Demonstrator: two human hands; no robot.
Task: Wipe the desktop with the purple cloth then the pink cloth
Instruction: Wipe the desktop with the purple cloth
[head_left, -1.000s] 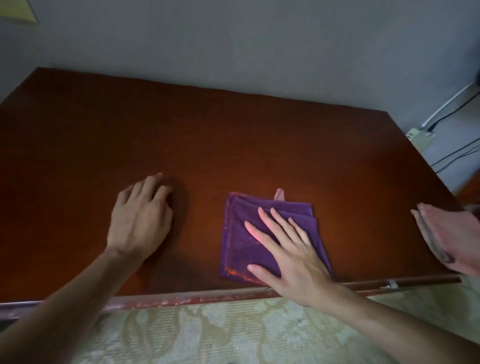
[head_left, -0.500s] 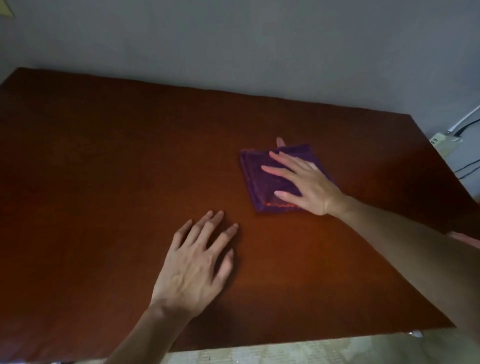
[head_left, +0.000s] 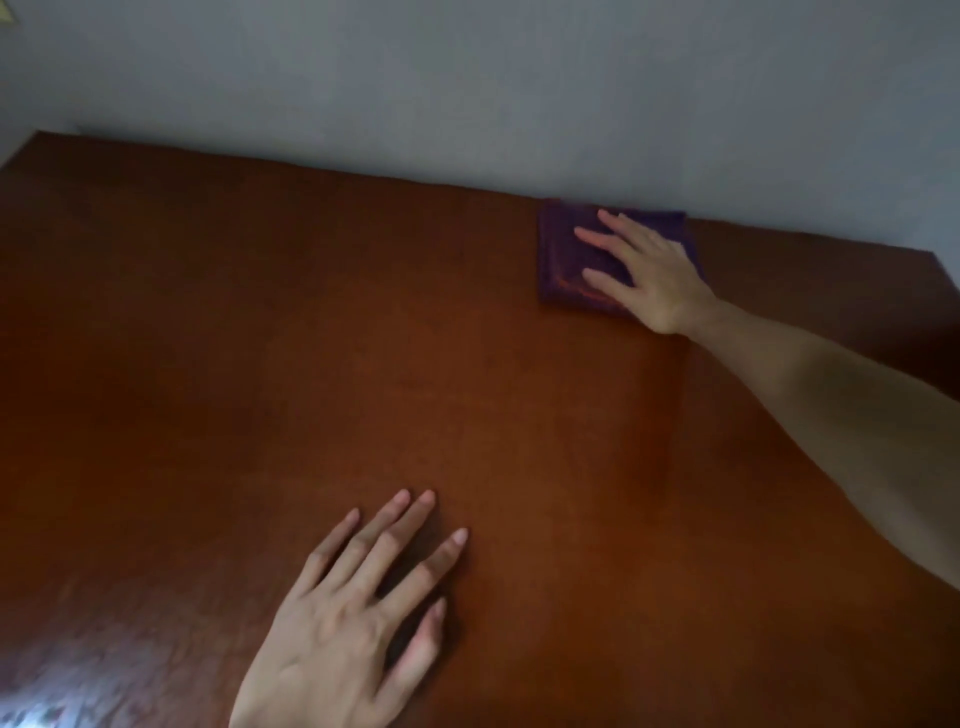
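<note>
So the purple cloth (head_left: 566, 260) is way up at the far edge of the worktop (head_left: 260, 338), folded into a rough square, and its back side sits right against the line where the brown surface meets the grey wall (head_left: 467, 78). It's toward the far right, with a strip of bare wood between it and the right-hand corner. Everything left of it and everything nearer the camera is just plain reddish-brown worktop, so there's loads of open run to the left and back toward the near side, but no room further back because the wall is right there. The right hand (head_left: 647, 278) is flat on top of the cloth with the fingers straight and spread a bit, palm down, pressing on it rather than grabbing it; the fingers point left-ish across the fabric and the thumb lies along its near edge. The arm reaches in long from the lower right. The left hand (head_left: 348, 623) is planted palm down on the bare wood near the bottom middle, fingers straight and fanned out, holding nothing, well apart from the cloth. There's a bright glare patch (head_left: 31, 712) on the surface in the bottom left corner. Count-wise: one cloth in sight, purple, two hands, one worktop. A pink cloth isn't anything I can pick out in this shot, and the picture's a bit soft.
</note>
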